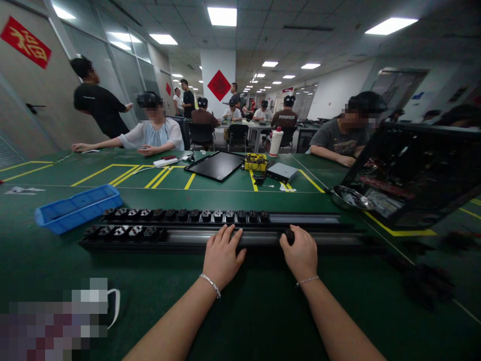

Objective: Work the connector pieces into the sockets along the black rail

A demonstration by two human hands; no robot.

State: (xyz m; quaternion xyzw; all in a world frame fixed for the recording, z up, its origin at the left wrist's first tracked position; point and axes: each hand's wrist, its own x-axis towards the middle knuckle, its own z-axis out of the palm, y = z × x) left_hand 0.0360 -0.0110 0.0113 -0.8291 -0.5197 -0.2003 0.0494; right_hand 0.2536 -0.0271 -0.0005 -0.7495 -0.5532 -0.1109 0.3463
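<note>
Two long black rails lie across the green table, a near rail and a far rail, each carrying several black socket modules toward the left. My left hand rests on the near rail with fingers stretched flat over it. My right hand is curled around a small black part pressed onto the same rail, just right of the left hand.
A blue plastic bin sits at the left. A metal bowl and an open black computer case stand at the right. A black panel, yellow cables and a grey box lie farther back. Seated people work across the table.
</note>
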